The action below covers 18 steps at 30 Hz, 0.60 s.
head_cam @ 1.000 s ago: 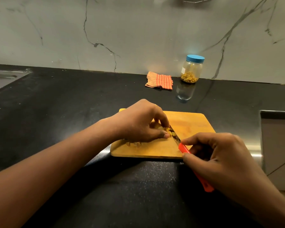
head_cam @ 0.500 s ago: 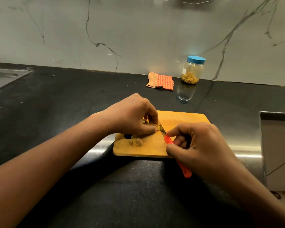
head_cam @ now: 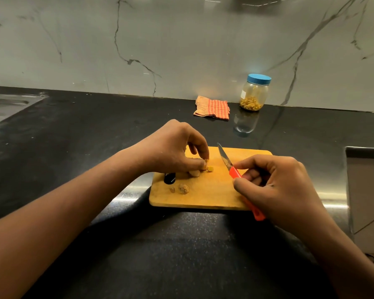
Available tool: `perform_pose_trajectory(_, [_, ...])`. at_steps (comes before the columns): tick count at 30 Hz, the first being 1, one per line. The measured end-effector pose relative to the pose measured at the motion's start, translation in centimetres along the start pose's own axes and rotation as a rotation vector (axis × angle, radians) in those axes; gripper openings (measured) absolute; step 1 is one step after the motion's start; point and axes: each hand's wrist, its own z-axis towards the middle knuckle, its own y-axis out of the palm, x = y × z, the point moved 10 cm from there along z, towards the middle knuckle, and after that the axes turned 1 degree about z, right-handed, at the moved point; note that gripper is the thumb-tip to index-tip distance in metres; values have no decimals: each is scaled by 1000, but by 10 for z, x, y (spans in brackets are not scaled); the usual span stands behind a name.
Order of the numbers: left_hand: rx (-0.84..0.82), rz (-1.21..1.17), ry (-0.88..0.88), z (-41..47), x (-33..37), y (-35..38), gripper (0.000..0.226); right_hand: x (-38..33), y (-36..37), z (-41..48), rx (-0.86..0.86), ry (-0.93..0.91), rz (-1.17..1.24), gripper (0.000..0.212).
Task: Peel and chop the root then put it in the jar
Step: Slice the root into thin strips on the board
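Note:
A wooden cutting board (head_cam: 214, 197) lies on the black counter. My left hand (head_cam: 173, 147) pinches a small piece of root (head_cam: 203, 166) on the board, and a yellow cut bit (head_cam: 210, 168) lies just beside its fingertips. Two loose scraps (head_cam: 183, 188) rest near the board's front left. My right hand (head_cam: 274, 186) grips an orange-handled knife (head_cam: 226, 160), blade lifted and pointing away, apart from the root. A clear jar with a blue lid (head_cam: 255, 92), shut and holding yellow pieces, stands at the back by the wall.
A folded orange checked cloth (head_cam: 212, 107) lies left of the jar. A steel sink drainboard (head_cam: 7, 104) is at far left. A white box-like object (head_cam: 367, 197) stands at the right edge. The board has a dark handle hole (head_cam: 170, 178).
The knife has come off the root and swung right, blade now raised and clear. My left hand stays on the root, and a cut yellow bit now lies exposed beside it.

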Motion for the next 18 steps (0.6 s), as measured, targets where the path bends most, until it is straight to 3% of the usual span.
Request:
perform_pose_trajectory(8, [86, -51, -11, 18, 6, -5, 14, 8, -12, 1, 59, 15, 24, 17])
perform_pose_trajectory(14, [-120, 39, -86, 47, 6, 27, 19, 13, -19, 2, 83, 29, 23, 17])
perform_pose_trajectory(18, [-106, -33, -88, 46, -3, 27, 15, 15, -18, 1, 74, 33, 34, 17])
